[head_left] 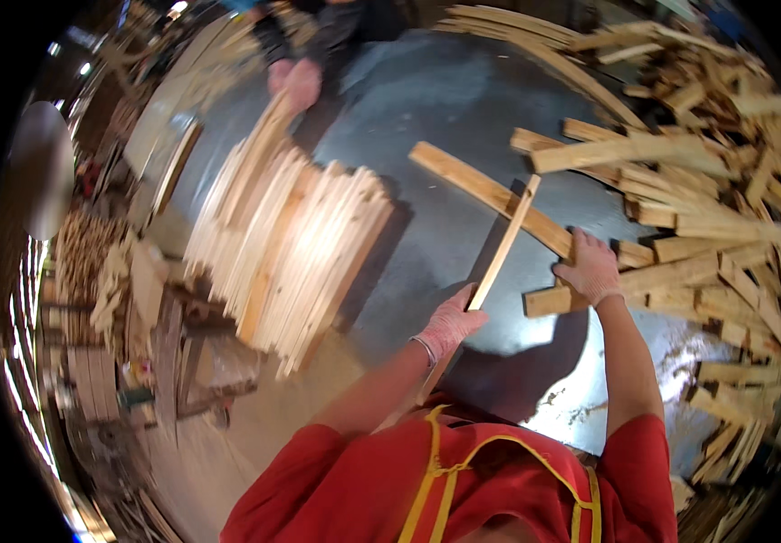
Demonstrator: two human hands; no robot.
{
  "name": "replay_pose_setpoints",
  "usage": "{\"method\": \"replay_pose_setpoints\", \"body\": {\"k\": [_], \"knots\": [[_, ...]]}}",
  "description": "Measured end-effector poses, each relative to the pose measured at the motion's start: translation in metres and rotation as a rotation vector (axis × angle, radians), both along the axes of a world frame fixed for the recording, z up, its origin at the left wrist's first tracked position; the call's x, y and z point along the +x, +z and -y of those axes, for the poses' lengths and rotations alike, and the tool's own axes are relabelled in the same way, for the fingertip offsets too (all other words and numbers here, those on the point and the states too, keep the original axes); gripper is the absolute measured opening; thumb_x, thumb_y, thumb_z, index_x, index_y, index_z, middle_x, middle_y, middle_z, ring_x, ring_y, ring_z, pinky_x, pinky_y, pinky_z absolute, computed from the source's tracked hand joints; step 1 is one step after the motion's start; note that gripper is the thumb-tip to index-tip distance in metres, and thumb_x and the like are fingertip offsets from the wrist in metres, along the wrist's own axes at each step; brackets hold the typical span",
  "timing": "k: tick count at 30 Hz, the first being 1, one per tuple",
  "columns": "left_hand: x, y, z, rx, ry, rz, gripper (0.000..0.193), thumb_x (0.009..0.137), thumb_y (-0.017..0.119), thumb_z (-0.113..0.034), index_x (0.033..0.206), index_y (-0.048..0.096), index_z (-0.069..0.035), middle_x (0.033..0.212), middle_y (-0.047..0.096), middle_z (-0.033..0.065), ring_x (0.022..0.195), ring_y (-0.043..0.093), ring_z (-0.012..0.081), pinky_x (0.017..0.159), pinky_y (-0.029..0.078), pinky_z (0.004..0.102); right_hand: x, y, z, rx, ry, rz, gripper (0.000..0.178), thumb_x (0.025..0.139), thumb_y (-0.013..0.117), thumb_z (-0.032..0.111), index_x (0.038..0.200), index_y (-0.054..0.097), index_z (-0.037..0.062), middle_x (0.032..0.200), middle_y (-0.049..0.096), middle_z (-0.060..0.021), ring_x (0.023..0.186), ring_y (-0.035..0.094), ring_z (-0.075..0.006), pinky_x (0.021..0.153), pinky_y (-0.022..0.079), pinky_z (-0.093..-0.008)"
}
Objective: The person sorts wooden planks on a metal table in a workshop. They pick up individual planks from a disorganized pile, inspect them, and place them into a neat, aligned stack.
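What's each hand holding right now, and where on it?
Left hand grips a thin pale wooden slat near its lower end. Right hand rests on a wider pale wooden board in the pile; grip unclear.

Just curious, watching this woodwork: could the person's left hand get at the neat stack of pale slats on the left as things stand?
Probably not freely: the left hand is gripping a thin strip, though nothing blocks the way to the stack of slats.
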State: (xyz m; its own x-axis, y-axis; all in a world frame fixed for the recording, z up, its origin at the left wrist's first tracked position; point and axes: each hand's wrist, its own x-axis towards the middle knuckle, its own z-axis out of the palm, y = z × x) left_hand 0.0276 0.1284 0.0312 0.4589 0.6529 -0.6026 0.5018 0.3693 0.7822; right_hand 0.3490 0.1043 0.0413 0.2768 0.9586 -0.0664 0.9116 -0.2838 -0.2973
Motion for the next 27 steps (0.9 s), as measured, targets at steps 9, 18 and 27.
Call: {"method": "replay_pose_setpoints", "body": {"k": [9,18,27], "knots": [[-0.195,-0.008,-0.008,1.162,-0.078,-0.904,0.05,0.089,0.061,-0.019,0.138,0.059,-0.009,0.145,0.054,0.0116,0.139,0.048,0.0349,0.111,0.042,0.0531,-0.081,-0.017,0.06,-0.164,-0.104,0.005,0.071,0.077,0.083,0.032,0.14,0.061,0.0089,0.118,0.072,-0.0189,0.114,0.067,-0.04,0.097,0.054,-0.0504],[-0.154,0.03,-0.018,0.65,0.017,-0.345,0.072,0.088,0.075,-0.035,0.148,0.05,-0.006,0.142,0.059,0.0203,0.129,0.059,0.0352,0.11,0.047,0.046,-0.269,0.043,0.078,-0.144,-0.484,-1.285,0.078,0.092,0.078,0.019,0.158,0.04,0.0007,0.113,0.065,-0.0059,0.094,0.062,-0.0125,0.075,0.053,-0.0291],[-0.206,-0.001,-0.018,0.929,-0.07,-0.453,0.054,0.087,0.07,-0.025,0.137,0.064,-0.007,0.145,0.06,0.0169,0.136,0.056,0.0351,0.113,0.044,0.0481,-0.217,0.006,0.131,0.277,-0.414,-0.41,0.075,0.087,0.079,0.035,0.148,0.055,-0.0032,0.134,0.066,-0.0242,0.127,0.063,-0.0388,0.109,0.05,-0.0416]]}}
